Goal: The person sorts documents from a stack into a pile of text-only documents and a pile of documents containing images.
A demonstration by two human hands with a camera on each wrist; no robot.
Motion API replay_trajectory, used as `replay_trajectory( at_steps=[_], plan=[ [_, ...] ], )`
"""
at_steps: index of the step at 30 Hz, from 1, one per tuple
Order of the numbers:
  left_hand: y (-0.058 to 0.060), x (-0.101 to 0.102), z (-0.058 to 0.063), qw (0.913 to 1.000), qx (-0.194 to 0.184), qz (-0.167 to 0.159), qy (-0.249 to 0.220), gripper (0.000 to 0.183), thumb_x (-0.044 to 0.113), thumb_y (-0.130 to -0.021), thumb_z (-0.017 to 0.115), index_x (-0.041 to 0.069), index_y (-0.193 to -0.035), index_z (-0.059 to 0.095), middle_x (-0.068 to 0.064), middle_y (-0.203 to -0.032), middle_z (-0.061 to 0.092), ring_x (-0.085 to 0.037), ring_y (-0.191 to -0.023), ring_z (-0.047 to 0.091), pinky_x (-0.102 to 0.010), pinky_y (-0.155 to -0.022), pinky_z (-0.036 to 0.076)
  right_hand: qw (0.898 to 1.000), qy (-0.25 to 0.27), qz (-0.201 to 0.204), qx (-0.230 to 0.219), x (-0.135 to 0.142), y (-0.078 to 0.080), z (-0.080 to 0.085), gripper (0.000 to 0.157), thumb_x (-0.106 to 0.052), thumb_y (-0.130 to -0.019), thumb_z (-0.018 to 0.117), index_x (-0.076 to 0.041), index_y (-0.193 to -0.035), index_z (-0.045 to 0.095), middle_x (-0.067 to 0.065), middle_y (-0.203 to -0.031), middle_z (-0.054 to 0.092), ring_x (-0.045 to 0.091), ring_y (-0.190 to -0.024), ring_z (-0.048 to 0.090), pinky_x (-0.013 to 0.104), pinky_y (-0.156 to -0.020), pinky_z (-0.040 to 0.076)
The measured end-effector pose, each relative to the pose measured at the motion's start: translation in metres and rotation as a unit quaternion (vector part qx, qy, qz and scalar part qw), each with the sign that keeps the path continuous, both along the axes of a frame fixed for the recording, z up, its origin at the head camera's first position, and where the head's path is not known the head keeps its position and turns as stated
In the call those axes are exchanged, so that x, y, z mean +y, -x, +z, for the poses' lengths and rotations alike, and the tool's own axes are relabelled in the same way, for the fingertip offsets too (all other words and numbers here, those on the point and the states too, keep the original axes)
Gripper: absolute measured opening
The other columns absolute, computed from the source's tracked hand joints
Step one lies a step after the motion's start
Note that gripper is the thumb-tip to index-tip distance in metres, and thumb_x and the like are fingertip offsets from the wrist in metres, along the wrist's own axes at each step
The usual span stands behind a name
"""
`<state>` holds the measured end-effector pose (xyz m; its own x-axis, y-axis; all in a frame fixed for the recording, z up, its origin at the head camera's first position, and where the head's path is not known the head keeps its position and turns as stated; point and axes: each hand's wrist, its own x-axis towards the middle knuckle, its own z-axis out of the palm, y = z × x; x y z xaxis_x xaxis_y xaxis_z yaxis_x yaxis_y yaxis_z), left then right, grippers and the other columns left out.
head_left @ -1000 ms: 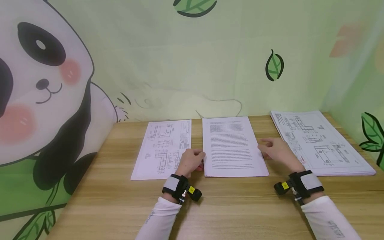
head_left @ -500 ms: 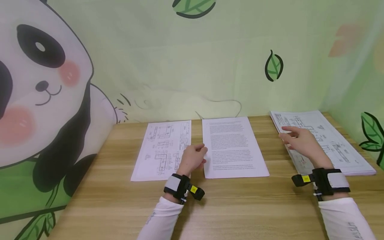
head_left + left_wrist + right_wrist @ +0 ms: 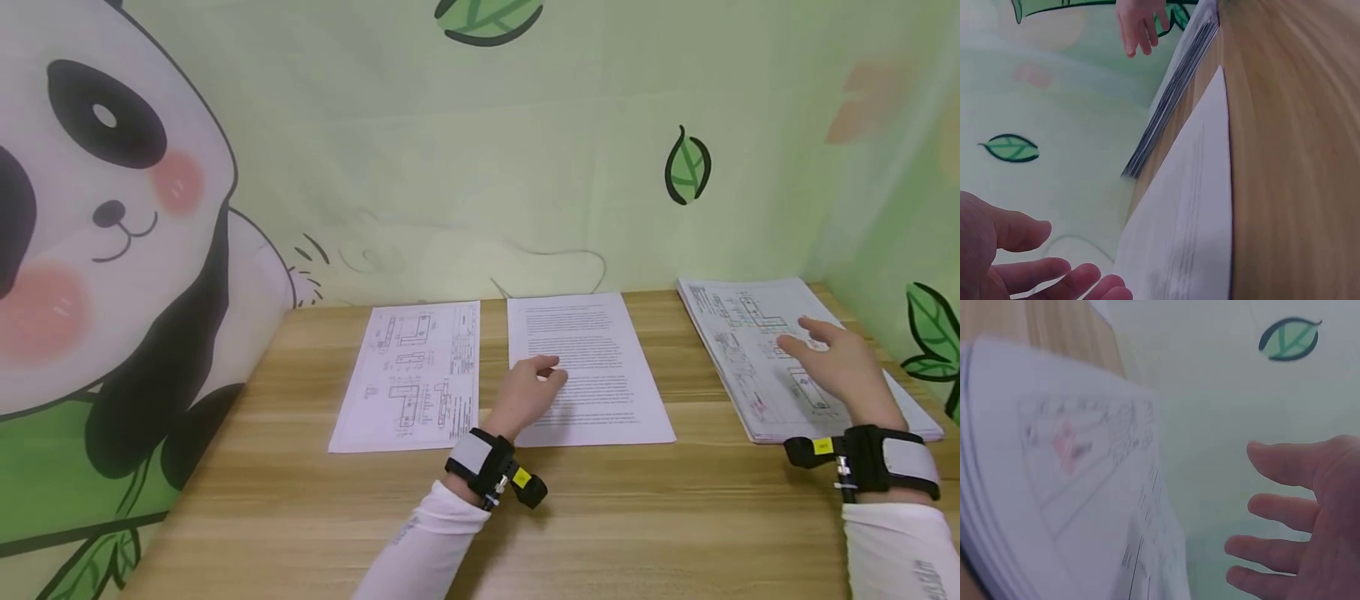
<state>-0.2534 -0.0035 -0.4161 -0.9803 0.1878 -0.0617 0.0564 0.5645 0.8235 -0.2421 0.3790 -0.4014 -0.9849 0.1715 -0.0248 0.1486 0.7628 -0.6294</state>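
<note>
My left hand [image 3: 528, 390] hovers over the left part of a text-covered sheet of paper [image 3: 600, 333] in the middle of the table. Its fingers are relaxed and slightly bent, with nothing in them; the left wrist view shows the hand [image 3: 1029, 262] apart from the sheet [image 3: 1179, 206]. My right hand [image 3: 843, 367] is held above a thick stack of drawing sheets [image 3: 738, 333] at the right. In the right wrist view, the thumb and fingers [image 3: 1279, 512] are spread and hold nothing, beside the stack's top drawing [image 3: 1104, 487].
A sheet with technical drawings [image 3: 405, 375] lies left of the text sheet. All the papers rest on a wooden table [image 3: 637, 517]. Behind it hangs a green backdrop [image 3: 450, 167] with a panda picture [image 3: 112, 208].
My right hand has left the text sheet's right edge and moved right, over the drawing stack. My left hand has come off the sheet's left edge and shifted right above it.
</note>
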Motion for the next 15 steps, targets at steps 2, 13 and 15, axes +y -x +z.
replay_trajectory(
  at_steps=[2, 13, 15],
  plan=[
    [-0.002, 0.007, 0.000, 0.9999, -0.001, -0.011, -0.008, 0.043, 0.028, -0.092, 0.051, 0.009, -0.130, 0.056, -0.009, -0.114, 0.065, -0.017, -0.085, 0.055, -0.027, -0.065, 0.043, 1.000, 0.000, -0.015, -0.016, 0.010, 0.000, -0.006, 0.087, -0.057, -0.091, 0.036, 0.007, -0.145, 0.013, 0.046, -0.142, 0.012, 0.065, -0.124, 0.016, 0.075, -0.091, 0.021],
    [-0.013, 0.038, -0.006, 0.9986, 0.021, -0.047, -0.013, 0.039, 0.024, -0.092, 0.053, 0.008, -0.127, 0.059, -0.007, -0.111, 0.067, -0.013, -0.085, 0.061, -0.022, -0.063, 0.045, 0.997, -0.040, -0.057, -0.037, 0.039, -0.001, -0.029, 0.093, -0.053, -0.090, 0.040, 0.019, -0.139, 0.008, 0.052, -0.136, 0.014, 0.066, -0.121, 0.017, 0.072, -0.097, 0.020],
    [-0.014, 0.042, -0.005, 0.9985, 0.017, -0.047, -0.023, 0.038, 0.024, -0.092, 0.053, 0.009, -0.126, 0.059, -0.007, -0.112, 0.067, -0.014, -0.090, 0.062, -0.024, -0.067, 0.048, 0.996, -0.037, -0.062, -0.042, 0.039, -0.002, -0.029, 0.090, -0.050, -0.091, 0.041, 0.020, -0.139, 0.010, 0.052, -0.136, 0.015, 0.066, -0.121, 0.018, 0.073, -0.097, 0.020]
  ],
)
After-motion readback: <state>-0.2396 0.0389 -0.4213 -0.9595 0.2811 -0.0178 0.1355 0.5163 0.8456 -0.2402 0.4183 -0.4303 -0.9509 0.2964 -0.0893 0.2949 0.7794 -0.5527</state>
